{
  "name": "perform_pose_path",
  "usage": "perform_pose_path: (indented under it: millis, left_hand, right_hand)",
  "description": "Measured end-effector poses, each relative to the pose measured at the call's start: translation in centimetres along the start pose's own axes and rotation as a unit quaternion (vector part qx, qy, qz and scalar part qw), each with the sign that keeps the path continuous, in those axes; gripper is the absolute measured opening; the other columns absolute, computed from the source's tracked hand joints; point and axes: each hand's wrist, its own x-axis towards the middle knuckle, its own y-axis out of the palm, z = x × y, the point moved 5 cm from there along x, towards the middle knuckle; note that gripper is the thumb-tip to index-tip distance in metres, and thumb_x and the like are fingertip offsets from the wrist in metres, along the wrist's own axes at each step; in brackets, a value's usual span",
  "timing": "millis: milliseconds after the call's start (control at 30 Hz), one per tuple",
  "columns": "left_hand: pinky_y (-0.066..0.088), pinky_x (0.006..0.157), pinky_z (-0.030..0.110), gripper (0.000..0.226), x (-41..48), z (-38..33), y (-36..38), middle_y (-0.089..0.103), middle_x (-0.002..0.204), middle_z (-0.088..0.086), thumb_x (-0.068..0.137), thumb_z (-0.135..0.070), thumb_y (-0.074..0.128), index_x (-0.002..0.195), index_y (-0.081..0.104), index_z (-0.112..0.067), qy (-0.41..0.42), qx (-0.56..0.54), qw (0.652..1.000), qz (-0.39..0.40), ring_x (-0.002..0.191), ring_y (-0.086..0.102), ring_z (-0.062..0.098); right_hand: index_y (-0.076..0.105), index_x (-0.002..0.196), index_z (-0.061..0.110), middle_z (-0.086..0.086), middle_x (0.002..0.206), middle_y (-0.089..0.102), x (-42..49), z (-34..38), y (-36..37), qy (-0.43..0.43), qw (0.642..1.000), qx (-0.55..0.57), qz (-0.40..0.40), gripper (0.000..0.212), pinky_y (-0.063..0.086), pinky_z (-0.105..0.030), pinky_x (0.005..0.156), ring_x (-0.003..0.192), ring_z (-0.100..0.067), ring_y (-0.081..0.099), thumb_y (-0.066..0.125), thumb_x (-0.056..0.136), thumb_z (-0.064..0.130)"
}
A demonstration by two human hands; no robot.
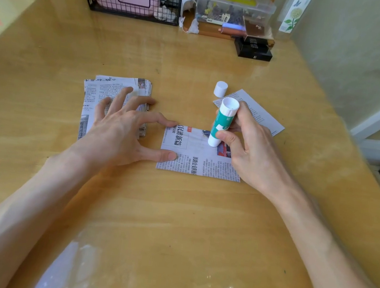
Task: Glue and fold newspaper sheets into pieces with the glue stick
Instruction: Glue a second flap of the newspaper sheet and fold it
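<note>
A small newspaper sheet (196, 161) lies flat on the wooden table (174, 215). My right hand (251, 150) grips a green-and-white glue stick (222, 124), tip down on the upper part of the sheet. My left hand (123, 127) has its fingers spread, with thumb and forefinger pressing the sheet's left edge. The glue stick's white cap (220, 89) stands on the table just behind it. A stack of newspaper pieces (107, 98) lies to the left, partly under my left hand. Another paper piece (261, 114) lies behind my right hand.
At the table's back edge stand a black wire rack (130, 6) holding a pink item, a clear plastic box (235, 8) of small items, and black boxes (254, 49). A wall runs along the right side.
</note>
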Motion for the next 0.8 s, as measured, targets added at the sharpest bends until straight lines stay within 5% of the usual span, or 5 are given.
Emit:
perform_pose_path:
  millis: [67, 233, 433, 800]
  left_hand:
    - [0.004, 0.126, 0.052, 0.082, 0.0, 0.0, 0.0, 0.033, 0.158, -0.018, 0.040, -0.105, 0.043, 0.115, 0.056, -0.072, 0.002, -0.002, 1.000, -0.004, 0.158, 0.004, 0.016]
    - [0.003, 0.127, 0.051, 0.085, -0.1, -0.1, -0.1, 0.033, 0.158, -0.018, 0.040, -0.105, 0.043, 0.116, 0.057, -0.071, 0.001, -0.004, 1.000, -0.001, 0.158, 0.004, 0.015]
    - [0.002, 0.127, 0.050, 0.087, -0.1, 0.0, -0.1, 0.032, 0.158, -0.019, 0.041, -0.105, 0.043, 0.119, 0.058, -0.070, 0.000, 0.000, 1.000, 0.004, 0.157, 0.003, 0.013]
    - [0.002, 0.127, 0.053, 0.086, 0.0, 0.1, 0.0, 0.031, 0.159, -0.019, 0.043, -0.106, 0.043, 0.120, 0.057, -0.070, 0.006, 0.001, 1.000, 0.002, 0.158, 0.001, 0.014]
  right_hand:
    - [0.049, 0.125, 0.009, -0.003, 0.109, 0.073, -0.2, -0.2, -0.2, 0.004, 1.000, 0.007, 0.000, 0.020, 0.047, -0.005, 0.073, 0.094, -0.006, 0.070, 0.056, 0.107, 0.006]
    - [0.049, 0.123, 0.017, 0.000, 0.104, 0.073, -0.6, -0.5, -0.8, 0.003, 1.000, 0.007, -0.005, 0.021, 0.051, -0.011, 0.075, 0.096, -0.008, 0.071, 0.055, 0.107, 0.005]
    - [0.049, 0.121, 0.013, 0.002, 0.104, 0.073, -1.1, -1.1, -1.4, 0.015, 1.000, -0.014, -0.013, 0.017, 0.055, -0.047, 0.087, 0.099, -0.016, 0.070, 0.056, 0.106, 0.007]
    - [0.048, 0.124, 0.011, 0.001, 0.108, 0.072, -1.3, -1.8, -2.0, 0.033, 0.999, -0.033, -0.014, 0.018, 0.052, -0.047, 0.085, 0.101, -0.020, 0.067, 0.056, 0.107, 0.010]
